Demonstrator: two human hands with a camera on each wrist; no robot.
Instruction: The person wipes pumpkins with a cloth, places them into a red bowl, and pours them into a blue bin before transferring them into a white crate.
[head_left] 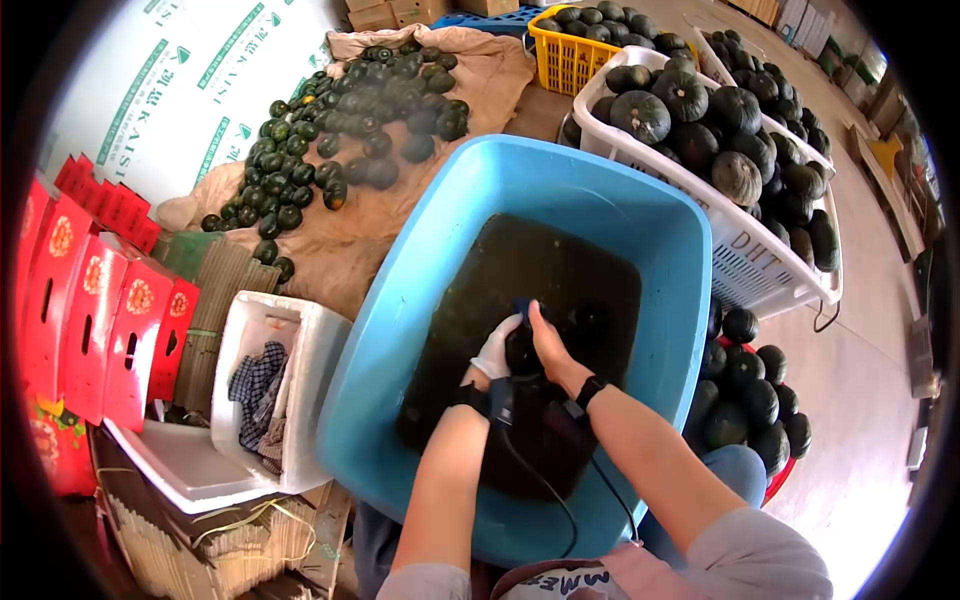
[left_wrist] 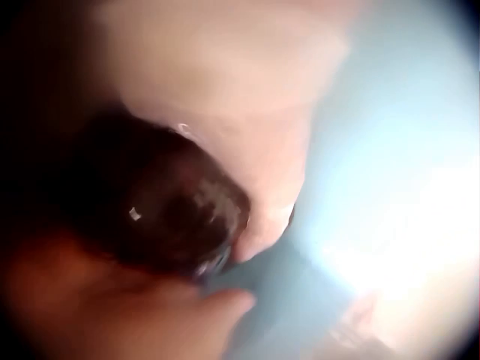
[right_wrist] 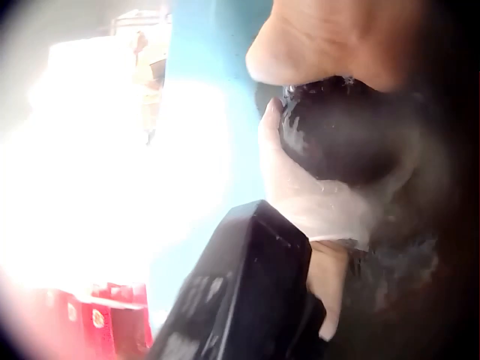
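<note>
A dark, wet pumpkin (right_wrist: 341,135) with a shiny skin is held between both hands, low over the murky water in a big blue tub (head_left: 390,300). My left hand (head_left: 495,350), in a white glove, grips it from the left and below, its thumb up along the side. From the other side my bare right hand (head_left: 552,345) holds it, palm against the skin. Close up in the left wrist view, the pumpkin (left_wrist: 165,202) shows between fingers. Another dark round shape (head_left: 590,318) shows in the water to the right.
White crates (head_left: 650,170) heaped with pumpkins stand right of the tub, a yellow crate (head_left: 560,60) behind. More pumpkins (head_left: 290,165) lie on a brown cloth (head_left: 340,250). A foam box (head_left: 325,350) sits close at left, near red cartons (head_left: 90,310). Cables (head_left: 540,480) hang from both wrists.
</note>
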